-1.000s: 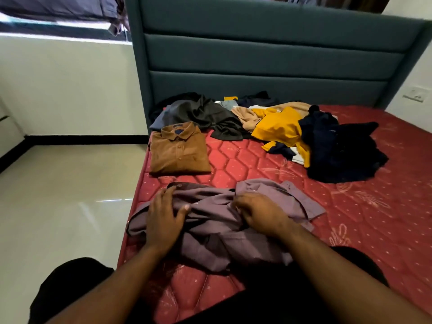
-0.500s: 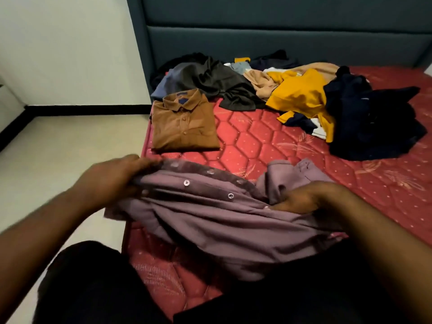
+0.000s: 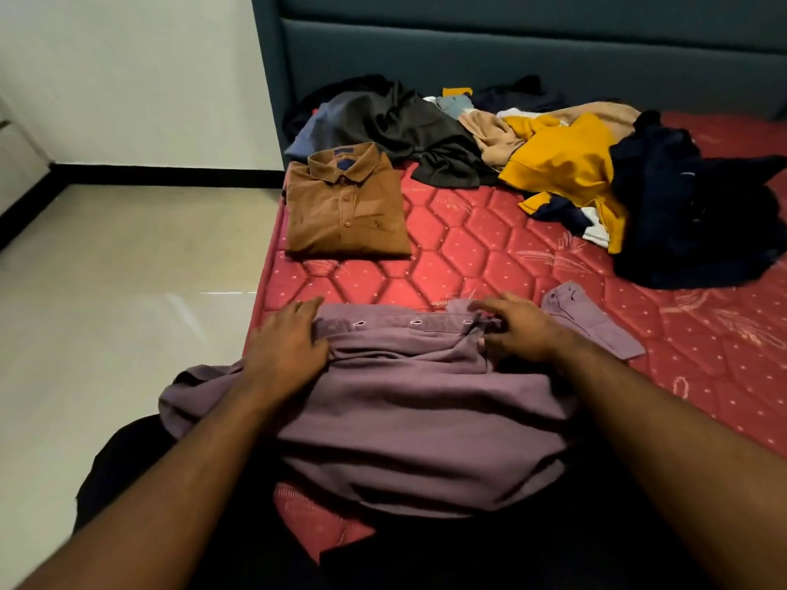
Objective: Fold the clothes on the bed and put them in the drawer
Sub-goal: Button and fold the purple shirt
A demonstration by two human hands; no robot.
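Purple shirt (image 3: 417, 402): it is spread across the near edge of the bed (image 3: 481, 257), with the buttonhole strip turned up along its far side; one part is hung over the left edge of the mattress, and a cuffed sleeve is laid out to the right.
Left hand (image 3: 289, 347): it is placed on the left end of the buttonhole strip; the fingers are laid rather flat on the cloth, and the thumb is set against a fold. Whether cloth is pinched under it cannot be told.
Right hand (image 3: 515, 330): it is set at the right end of the same strip, near the collar; the fingers are curled and a bunch of the purple cloth is pinched there.
Brown shirt (image 3: 345, 206): it is folded already, collar up and buttons closed, and is laid flat near the left edge of the bed, well apart from the purple one.
Unfolded pile (image 3: 489, 142): it is heaped by the headboard (image 3: 511, 49); a dark grey garment (image 3: 409, 125), a beige one, a yellow garment (image 3: 566, 163) and a dark navy heap (image 3: 690, 206) are seen, partly laid over each other.
Bed: a red quilted mattress is seen, with no sheet on it.
Floor (image 3: 106, 291): pale shiny tiles are seen to the left of the bed.
Drawer: it is not seen in this view.
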